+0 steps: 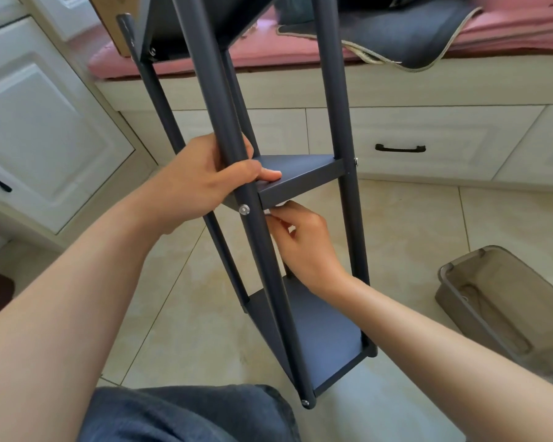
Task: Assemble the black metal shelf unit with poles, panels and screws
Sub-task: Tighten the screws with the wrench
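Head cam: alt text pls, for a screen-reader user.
A person's left hand grips the near pole of a black metal shelf unit at its middle panel, while the right hand reaches under that panel beside a silver screw. Tiled floor and white cabinets lie behind.

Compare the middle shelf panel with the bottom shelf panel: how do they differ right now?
The middle panel has the left hand gripping its corner and pole; the bottom panel is untouched. The right hand works under the middle panel, above the bottom one. Both are dark metal, fixed between the same poles.
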Tool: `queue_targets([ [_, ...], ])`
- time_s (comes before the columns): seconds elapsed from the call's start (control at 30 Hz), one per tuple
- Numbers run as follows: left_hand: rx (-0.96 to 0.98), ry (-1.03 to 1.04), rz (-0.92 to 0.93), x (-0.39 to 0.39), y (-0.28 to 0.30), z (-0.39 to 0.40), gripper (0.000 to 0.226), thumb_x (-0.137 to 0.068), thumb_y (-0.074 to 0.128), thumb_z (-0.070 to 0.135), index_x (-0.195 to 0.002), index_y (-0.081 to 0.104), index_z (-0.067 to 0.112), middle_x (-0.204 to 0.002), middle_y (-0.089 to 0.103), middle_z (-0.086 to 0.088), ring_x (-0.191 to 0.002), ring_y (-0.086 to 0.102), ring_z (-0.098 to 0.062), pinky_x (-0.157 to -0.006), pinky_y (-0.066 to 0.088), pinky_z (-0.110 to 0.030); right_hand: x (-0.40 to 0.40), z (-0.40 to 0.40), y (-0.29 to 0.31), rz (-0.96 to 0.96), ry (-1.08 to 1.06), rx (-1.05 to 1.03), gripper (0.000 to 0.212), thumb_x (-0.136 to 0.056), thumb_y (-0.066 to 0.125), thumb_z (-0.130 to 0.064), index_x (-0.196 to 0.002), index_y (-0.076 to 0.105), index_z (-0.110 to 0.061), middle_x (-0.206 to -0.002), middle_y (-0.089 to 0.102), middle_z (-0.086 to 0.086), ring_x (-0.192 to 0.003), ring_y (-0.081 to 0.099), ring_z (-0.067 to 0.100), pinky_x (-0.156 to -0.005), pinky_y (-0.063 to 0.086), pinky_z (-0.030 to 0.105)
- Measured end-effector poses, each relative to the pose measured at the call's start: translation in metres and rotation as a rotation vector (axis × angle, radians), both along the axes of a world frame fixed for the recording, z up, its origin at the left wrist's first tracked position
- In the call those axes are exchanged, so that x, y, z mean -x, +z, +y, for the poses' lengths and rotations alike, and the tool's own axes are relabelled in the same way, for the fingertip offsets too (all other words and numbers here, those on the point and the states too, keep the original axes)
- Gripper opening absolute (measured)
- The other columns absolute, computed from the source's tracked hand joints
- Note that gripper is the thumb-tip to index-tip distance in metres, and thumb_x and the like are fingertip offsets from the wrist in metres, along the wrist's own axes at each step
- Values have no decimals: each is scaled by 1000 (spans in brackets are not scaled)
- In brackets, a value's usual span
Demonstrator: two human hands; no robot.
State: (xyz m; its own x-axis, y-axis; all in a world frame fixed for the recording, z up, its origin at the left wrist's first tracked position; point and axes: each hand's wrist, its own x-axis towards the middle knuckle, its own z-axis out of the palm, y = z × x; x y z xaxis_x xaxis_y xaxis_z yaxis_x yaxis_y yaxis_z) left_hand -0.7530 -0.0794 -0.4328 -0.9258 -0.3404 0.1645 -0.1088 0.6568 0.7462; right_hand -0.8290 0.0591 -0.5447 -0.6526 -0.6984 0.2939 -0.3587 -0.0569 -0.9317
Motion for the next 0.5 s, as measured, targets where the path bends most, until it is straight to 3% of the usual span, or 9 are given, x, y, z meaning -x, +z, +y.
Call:
queue_targets([
  [0.13,19,8,2,2,-2,0,45,-90,75,36,-78,48,2,-62,41,12,-58,53,5,-56,41,-7,5,16,4,-51,14,-43,17,-97,59,-10,-101,76,-8,-92,67,9,-80,57,21,-75,50,35],
  [0.37,44,6,-10,3,-1,1,48,-88,74,44,-79,50,3,-67,44,0,-62,55,0,-61,47,-14,9,30,12,-65,38,-74,18,-98,58,-12,-101,76,-12,-93,68,4,-84,59,16,-78,50,35],
  [0.5,47,12,-17,4,-1,2,47,-89,73,42,-79,50,2,-64,44,5,-64,56,-2,-62,47,-19,16,31,22,-14,58,-61,18,-98,58,-8,-102,76,-7,-98,68,-4,-88,61,8,-78,50,17],
])
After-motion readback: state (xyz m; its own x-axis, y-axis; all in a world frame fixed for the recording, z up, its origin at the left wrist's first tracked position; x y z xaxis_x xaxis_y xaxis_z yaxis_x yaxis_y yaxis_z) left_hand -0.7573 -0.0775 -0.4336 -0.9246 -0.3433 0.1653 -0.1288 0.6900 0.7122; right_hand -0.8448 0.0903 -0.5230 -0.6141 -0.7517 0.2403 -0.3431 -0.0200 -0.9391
